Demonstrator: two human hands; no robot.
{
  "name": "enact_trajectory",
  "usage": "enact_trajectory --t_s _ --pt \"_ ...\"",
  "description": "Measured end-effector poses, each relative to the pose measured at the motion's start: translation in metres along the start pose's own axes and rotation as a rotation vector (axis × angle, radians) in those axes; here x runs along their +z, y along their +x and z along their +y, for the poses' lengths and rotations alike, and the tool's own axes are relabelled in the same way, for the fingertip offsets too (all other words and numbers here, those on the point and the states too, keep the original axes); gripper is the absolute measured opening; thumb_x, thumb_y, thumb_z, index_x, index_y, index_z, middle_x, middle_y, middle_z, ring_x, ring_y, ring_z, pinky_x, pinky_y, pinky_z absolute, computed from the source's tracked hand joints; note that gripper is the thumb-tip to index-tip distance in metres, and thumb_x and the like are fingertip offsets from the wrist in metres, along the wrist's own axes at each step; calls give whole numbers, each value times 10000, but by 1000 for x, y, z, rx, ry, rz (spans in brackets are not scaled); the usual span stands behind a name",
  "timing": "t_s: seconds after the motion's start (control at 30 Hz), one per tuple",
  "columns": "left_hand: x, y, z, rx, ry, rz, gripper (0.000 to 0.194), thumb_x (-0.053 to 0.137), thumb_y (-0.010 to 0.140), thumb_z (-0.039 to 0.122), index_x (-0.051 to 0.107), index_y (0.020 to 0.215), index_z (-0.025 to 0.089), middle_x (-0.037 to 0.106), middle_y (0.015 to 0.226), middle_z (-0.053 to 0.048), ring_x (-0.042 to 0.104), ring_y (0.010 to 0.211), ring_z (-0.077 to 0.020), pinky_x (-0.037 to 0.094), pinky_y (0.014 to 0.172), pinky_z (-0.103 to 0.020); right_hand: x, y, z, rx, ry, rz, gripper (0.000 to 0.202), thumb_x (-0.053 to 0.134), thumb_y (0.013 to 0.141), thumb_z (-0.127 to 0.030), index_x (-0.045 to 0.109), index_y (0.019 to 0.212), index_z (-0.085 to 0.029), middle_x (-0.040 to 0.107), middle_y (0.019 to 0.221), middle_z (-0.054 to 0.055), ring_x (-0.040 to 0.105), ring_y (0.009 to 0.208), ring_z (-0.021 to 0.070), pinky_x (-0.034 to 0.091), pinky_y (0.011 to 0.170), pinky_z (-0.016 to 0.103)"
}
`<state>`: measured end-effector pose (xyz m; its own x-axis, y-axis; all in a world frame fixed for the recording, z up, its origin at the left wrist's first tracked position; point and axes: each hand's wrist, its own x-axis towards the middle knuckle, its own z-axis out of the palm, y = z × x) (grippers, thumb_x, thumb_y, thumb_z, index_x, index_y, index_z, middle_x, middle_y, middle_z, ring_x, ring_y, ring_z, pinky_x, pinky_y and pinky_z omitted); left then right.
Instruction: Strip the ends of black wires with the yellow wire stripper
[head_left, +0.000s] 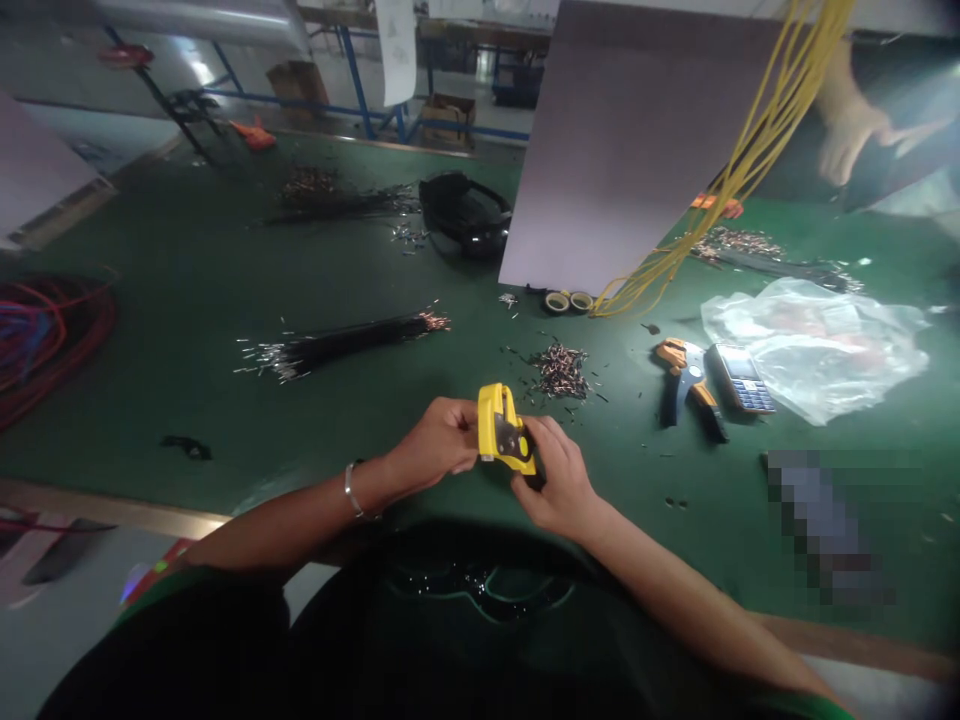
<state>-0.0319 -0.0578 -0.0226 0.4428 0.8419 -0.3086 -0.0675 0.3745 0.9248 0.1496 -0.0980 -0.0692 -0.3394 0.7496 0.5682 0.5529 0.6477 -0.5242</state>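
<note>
My right hand [559, 478] is wrapped round the dark handle of a yellow hand tool [504, 428], whose yellow head points up and left. My left hand [441, 437] is closed at the left side of that head, fingers pressed together; what they pinch, if anything, is hidden. Just beyond the tool lies a pile of short dark pieces with coppery ends [561, 371]. A bundle of black wires [360, 338] rests to the left of the pile, its coppery ends pointing right and silvery ends left.
An orange and dark tool [688, 378], a keypad device [742, 379] and a plastic bag [832, 345] lie at right. A grey panel [630, 140] stands beyond two tape rolls [568, 302], beside hanging yellow wires [720, 210]. Another person's hand [851, 135] shows at upper right.
</note>
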Motion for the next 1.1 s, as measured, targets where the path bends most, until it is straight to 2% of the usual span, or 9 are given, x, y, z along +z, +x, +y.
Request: enact_trajectory --t_s 0.17,0.33,0.7,0.83,0.97,1.1 --pt "-3 0 -3 15 26 -29 88 650 615 148 592 550 140 438 428 68 315 355 -14 230 362 -179 1 -6 2 -40 -63 22 712 523 740 -103 293 1408 -195 604 1120 147 601 1034 316 543 851 492" --pt "-4 1 -4 -1 35 -53 94 678 623 158 605 570 133 457 448 67 322 364 -9 246 367 -170 3 -17 6 -8 -93 -3 681 550 782 -162 295 1412 -204 620 1167 154 616 1070 330 542 872 500" --pt "0 1 2 -79 70 -28 54 624 593 132 590 553 148 433 428 81 295 336 -7 208 341 -182 10 -18 1 62 -41 63 592 547 761 -142 382 1325 -216 653 1091 137 649 1006 306 561 838 470" --pt "4 1 6 -128 44 6 114 633 608 162 558 524 144 444 445 78 276 329 -1 182 326 -185 11 -12 -4 154 46 15 477 540 748 -133 452 1210 -212 663 983 113 666 899 272 569 773 416" --pt "7 2 7 -165 3 59 84 662 630 192 619 594 129 444 445 73 277 333 -10 196 320 -190 12 -9 -5 297 139 -40 402 539 732 -132 499 1123 -221 676 941 83 666 831 243 556 752 386" --pt "8 4 6 -197 -31 60 115 717 622 213 644 627 124 453 457 66 263 342 -7 196 319 -185 14 -8 -5 393 189 -47 356 545 727 -152 526 1076 -221 680 905 71 659 790 231 543 745 374"
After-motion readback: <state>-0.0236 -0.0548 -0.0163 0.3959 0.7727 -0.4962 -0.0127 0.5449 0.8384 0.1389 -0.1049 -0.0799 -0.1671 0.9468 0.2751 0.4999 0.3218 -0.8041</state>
